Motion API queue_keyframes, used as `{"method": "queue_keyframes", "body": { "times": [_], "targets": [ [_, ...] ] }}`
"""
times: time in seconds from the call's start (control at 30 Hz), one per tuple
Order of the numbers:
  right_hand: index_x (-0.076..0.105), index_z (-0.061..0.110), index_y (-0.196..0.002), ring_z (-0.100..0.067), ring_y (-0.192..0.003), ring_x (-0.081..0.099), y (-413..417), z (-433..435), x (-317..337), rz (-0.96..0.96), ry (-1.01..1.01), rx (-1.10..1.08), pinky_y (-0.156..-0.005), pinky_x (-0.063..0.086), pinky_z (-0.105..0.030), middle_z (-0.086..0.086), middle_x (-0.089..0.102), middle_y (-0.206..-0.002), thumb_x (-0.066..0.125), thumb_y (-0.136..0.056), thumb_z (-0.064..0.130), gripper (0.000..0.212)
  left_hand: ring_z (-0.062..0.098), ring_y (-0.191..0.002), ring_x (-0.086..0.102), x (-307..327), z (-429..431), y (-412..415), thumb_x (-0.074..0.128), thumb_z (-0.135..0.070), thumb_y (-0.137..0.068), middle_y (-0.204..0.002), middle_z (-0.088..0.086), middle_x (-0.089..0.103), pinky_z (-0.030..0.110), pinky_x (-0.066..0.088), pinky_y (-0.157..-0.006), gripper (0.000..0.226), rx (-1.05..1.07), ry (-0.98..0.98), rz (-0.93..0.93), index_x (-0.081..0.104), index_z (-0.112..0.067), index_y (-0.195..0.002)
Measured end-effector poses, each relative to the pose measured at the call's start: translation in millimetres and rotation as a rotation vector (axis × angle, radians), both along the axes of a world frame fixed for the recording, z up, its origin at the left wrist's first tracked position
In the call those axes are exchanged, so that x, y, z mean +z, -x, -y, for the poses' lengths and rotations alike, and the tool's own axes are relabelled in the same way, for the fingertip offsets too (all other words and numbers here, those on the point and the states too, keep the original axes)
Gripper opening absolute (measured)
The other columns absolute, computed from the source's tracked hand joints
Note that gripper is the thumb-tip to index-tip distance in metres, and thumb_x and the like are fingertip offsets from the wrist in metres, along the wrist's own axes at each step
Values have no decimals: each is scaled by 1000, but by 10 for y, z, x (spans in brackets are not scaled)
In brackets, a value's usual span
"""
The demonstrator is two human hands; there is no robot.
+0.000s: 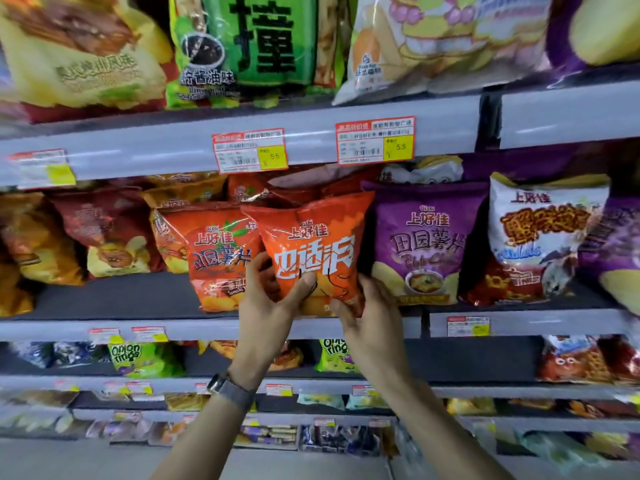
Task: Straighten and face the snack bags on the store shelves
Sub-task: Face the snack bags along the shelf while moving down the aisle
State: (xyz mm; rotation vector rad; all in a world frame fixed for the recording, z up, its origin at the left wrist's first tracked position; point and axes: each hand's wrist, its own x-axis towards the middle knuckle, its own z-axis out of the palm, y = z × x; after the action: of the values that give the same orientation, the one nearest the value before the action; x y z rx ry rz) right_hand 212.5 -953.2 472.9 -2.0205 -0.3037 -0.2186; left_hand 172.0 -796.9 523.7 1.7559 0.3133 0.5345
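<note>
Orange snack bag [311, 237], held at the front of the middle shelf [104, 299]. The bag faces forward and stands upright with a slight tilt. Its lower edge is hidden by the hands, so contact with the shelf cannot be judged.

The left hand [266, 306] grips the bag's lower left part: the thumb lies across the printed front, and the fingers [258, 263] curl round the left edge toward the back. The right hand [370, 317] grips the lower right corner, with the thumb on the front and the other fingers wrapped behind the right edge. Both hands are thus clamped on the same bag. A wristwatch [225, 386] sits on the left wrist.

Just beside the bag on the left stands an orange-red potato chip bag [214, 251], whose right edge the held bag overlaps. Just beside it on the right stands a purple potato chip bag [422, 244], and further right a white snack bag [543, 237]. More red and orange bags stand in the row behind.

Two red-bordered price labels [250, 150] [375, 142] hang on the rail of the upper shelf, which carries a green bag [256, 43] among others. The shelf below holds green onion ring bags [126, 355].
</note>
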Motion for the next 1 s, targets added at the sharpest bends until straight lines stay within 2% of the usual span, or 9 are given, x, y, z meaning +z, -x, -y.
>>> {"method": "queue_keyframes", "body": {
  "times": [0.23,0.4,0.57,0.73,0.87,1.0],
  "targets": [
    [49,28,-144,-15,-129,53,-57,-101,55,-10,-19,25,-105,51,-43,7,57,-137,69,-94,48,58,17,-117,71,10,-201,16,77,-26,-92,-130,2,70,33,62,-87,66,-91,62,14,44,-20,-148],
    [47,25,-145,-14,-126,56,40,-154,-43,-15,13,22,-100,55,-43,7,56,-135,60,-95,60,62,14,-126,66,-81,-249,30,75,-54,-89,-140,-2,65,48,58,-102,84,-131,16,-34,33,-27,-156],
    [45,32,-146,-13,-127,55,42,-112,-65,19,104,30,-103,53,-44,9,57,-136,51,-96,67,61,10,-120,68,-97,-323,86,65,-74,-83,-138,-9,67,46,58,-101,90,-154,-82,-60,31,-33,-156],
    [40,35,-148,-11,-130,52,72,-148,-52,-27,125,51,-106,51,-44,11,53,-141,43,-96,74,65,14,-118,69,-25,-388,69,61,-74,-84,-136,-8,67,47,58,-101,89,-205,-120,-105,30,-33,-157],
    [37,36,-151,-10,-130,53,138,-165,-55,-48,134,45,-105,52,-43,12,52,-144,39,-95,78,70,13,-120,67,-26,-421,116,65,-58,-97,-138,-8,65,44,56,-104,75,-238,-109,-97,31,-32,-158],
    [30,42,-153,-10,-136,48,245,-142,-18,-64,174,38,-108,50,-44,13,46,-151,39,-94,78,70,12,-123,64,-104,-492,278,56,-67,-98,-141,-9,63,47,54,-103,67,-234,-292,-109,39,-32,-154]
  ]
}}
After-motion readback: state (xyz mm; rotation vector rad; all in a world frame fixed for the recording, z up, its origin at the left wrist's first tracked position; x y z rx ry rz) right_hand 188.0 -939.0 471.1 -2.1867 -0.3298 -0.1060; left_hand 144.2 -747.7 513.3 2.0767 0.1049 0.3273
